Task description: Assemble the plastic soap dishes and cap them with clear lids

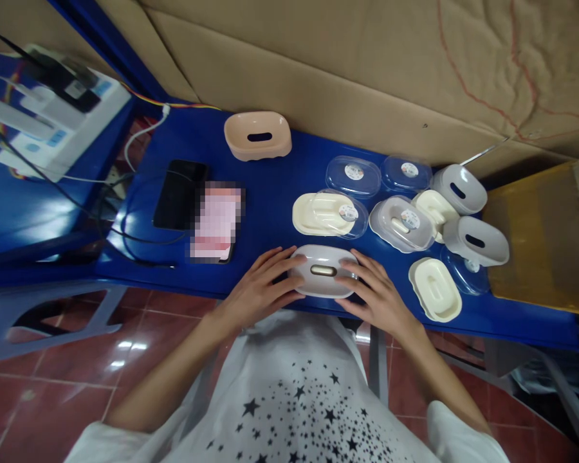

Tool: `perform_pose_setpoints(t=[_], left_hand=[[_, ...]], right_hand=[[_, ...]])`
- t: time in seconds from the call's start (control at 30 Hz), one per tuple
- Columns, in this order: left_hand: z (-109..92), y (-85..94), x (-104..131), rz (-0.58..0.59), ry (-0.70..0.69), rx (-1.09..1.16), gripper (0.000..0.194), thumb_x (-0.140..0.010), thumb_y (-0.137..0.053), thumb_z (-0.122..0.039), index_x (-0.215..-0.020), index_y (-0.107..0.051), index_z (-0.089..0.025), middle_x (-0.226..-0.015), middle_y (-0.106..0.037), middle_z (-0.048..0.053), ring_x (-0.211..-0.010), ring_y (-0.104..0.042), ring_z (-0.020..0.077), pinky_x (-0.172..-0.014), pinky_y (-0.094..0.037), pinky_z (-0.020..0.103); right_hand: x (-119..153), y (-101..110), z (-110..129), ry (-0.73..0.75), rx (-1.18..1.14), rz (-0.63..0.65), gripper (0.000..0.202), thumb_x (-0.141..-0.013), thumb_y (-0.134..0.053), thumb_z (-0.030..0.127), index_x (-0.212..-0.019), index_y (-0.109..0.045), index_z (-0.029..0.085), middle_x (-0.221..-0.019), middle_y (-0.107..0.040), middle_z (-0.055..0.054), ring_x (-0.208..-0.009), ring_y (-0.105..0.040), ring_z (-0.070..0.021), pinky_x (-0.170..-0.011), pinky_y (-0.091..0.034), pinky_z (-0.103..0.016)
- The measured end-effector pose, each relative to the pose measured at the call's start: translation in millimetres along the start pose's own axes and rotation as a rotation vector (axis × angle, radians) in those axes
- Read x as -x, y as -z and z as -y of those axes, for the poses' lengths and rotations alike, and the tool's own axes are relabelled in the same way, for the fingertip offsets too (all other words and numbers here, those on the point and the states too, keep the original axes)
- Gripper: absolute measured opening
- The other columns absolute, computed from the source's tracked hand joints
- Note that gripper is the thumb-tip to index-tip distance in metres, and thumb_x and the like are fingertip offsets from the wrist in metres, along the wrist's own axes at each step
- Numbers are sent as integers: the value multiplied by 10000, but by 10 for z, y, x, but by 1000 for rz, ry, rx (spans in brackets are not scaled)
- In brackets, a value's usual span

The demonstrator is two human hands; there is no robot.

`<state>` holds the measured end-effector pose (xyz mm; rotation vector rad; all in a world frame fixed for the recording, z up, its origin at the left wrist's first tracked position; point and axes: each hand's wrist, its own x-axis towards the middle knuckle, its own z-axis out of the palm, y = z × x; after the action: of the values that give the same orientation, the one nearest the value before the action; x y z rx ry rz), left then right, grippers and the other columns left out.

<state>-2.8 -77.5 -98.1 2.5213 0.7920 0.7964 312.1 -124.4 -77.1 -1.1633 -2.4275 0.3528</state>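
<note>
A grey soap dish (321, 287) lies at the table's front edge, close to my body. A cream-coloured piece (323, 271) shows through its oval slot. My left hand (263, 283) grips the left end of the dish, fingertips over the rim. At the opposite end my right hand (377, 289) holds it the same way; the undersides of both grips are hidden. Just beyond sits a cream base (305, 214) with a clear lid (359, 225) partly over it. To the right of my hands are a lidded grey dish (379, 225) and a cream base (435, 289).
Two clear lids (353, 176) and grey dishes (476, 240) stand at the back right beside a cardboard box (535, 238). A peach soap dish (258, 133) is at the back. On the left lie a phone (217, 222), a black device (179, 193) and cables near a power strip (62, 138).
</note>
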Motion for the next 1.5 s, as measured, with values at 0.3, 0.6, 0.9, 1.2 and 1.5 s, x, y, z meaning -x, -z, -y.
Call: perform_pose_setpoints(t=[0.3, 0.6, 0.9, 1.2, 1.5], left_hand=[[-112, 79, 17, 44, -17, -85, 162, -1011, -732, -215, -1161, -673, -227, -1444, -691, 106, -1490, -566, 317, -1246, -476, 553], [-94, 22, 56, 95, -34, -171, 134, -1041, -685, -220, -1172, -656, -235, -1425, -695, 91, -1465, -588, 318, -1238, -479, 566], [29, 180, -251, 17, 18, -141, 550, -1026, -720, -412, -1528, -524, -301, -1632, -511, 156, -1553, -477, 354, -1282, -398, 612], [202, 203, -564, 24, 122, -161, 630, -1074, -626, -471, -1640, -417, -288, -1668, -469, 172, -1555, -467, 352, -1271, -383, 610], [47, 370, -435, -10, 7, -21, 631, -1014, -741, -423, -1584, -479, -358, -1715, -418, 116, -1564, -458, 342, -1271, -425, 593]], right_hand=[[92, -89, 47, 38, 128, 13, 311, -1031, -709, 342, -1332, -687, 263, -1443, -702, -103, -1560, -480, -358, -1195, -533, -605], [154, -172, 40, 35, 106, 6, 365, -1022, -727, 420, -1354, -693, 272, -1408, -731, -83, -1563, -479, -346, -1215, -509, -609], [-607, 197, -254, -159, 170, -33, 459, -1104, -548, 367, -1555, -547, 283, -1663, -532, -96, -1606, -407, -339, -1280, -399, -627], [-984, 17, -519, -236, 62, 107, 573, -1016, -699, 432, -1540, -516, 289, -1591, -500, -152, -1496, -512, -362, -1236, -443, -626], [-574, 372, -17, -29, -107, 43, 457, -1033, -689, 458, -1450, -568, 316, -1497, -531, -110, -1560, -447, -334, -1258, -474, -548]])
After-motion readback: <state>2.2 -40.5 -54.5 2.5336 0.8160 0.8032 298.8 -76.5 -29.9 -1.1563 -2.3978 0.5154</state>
